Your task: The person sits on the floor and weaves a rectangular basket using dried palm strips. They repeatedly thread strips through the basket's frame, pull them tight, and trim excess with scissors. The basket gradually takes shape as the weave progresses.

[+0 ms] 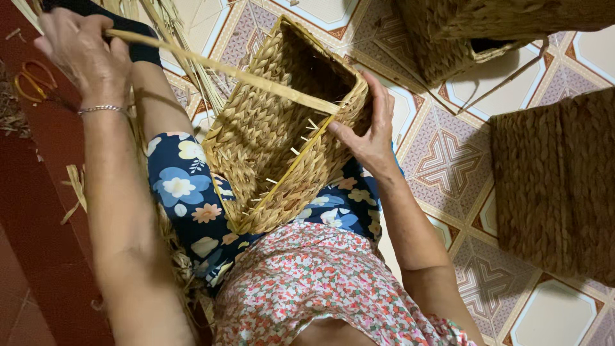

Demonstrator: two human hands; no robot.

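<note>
A woven straw basket (269, 134), rectangular and open at the far end, lies across my lap on dark blue flowered trousers. My right hand (368, 128) grips its rim at the near right corner, thumb along the edge. My left hand (80, 54) is raised at the upper left and holds a long flat pale straw strand (218, 67). The strand runs taut from that hand across the basket to its rim by my right hand. Short cut strand ends stick out along the basket's side.
A second woven basket (474, 32) stands at the top right, and a darker woven basket (557, 186) at the right edge, both on patterned floor tiles. Loose straw lies at the upper left, by orange-handled scissors (29, 80) on the red floor.
</note>
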